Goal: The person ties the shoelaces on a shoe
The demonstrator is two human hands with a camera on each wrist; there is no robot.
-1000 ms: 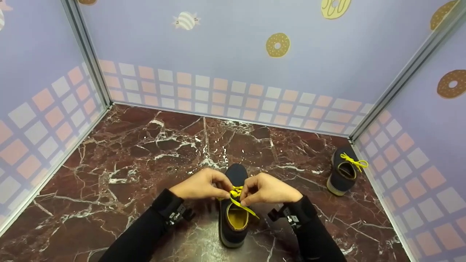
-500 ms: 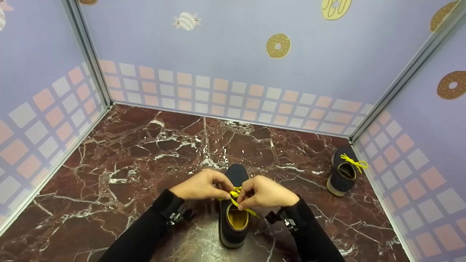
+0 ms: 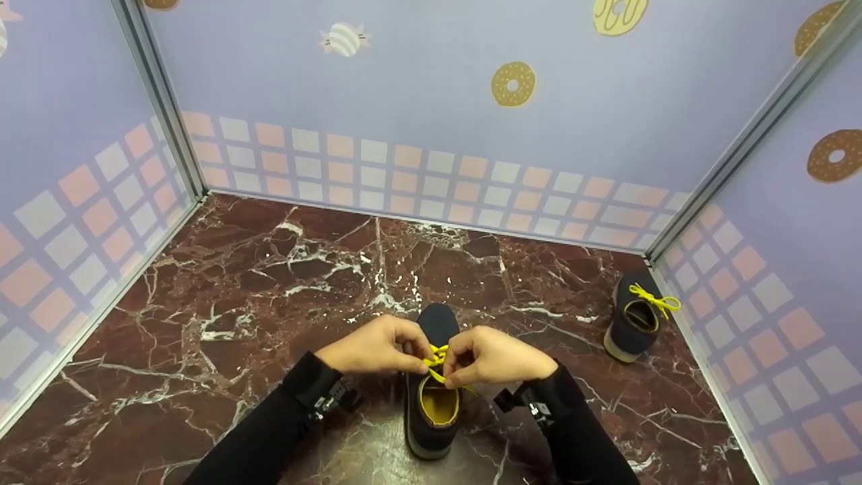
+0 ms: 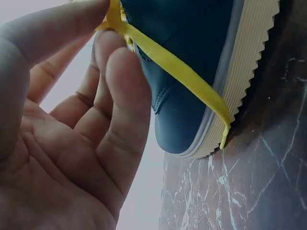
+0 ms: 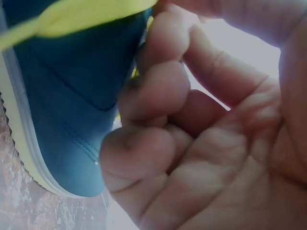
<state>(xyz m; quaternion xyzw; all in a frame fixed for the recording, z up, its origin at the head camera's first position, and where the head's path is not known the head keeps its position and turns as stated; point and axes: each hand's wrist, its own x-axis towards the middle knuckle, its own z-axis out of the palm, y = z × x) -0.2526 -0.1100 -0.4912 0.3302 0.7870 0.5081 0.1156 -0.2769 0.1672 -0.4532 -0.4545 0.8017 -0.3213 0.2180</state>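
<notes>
– The left hand (image 3: 374, 347) pinches the yellow lace (image 4: 177, 69) between thumb and fingertips, doesn't it?
– Yes, and the right hand (image 3: 502, 357) pinches it too, just above the front of the shoe's opening, its other fingers curled in
– Where does the dark shoe (image 3: 439, 404) stand?
– Upright on the marbled tabletop (image 3: 269, 283), roughly midway between the left and right edges, toe towards the far edge
– And that loose strand in the left wrist view?
– It comes from the left fingertips and hangs down the shoe's side, its tip at the pale ridged sole
– Anything else out there?
– A second shoe (image 3: 630, 333), beside the right edge near the far right corner, its lace tied in a bow (image 3: 653, 300)
</notes>
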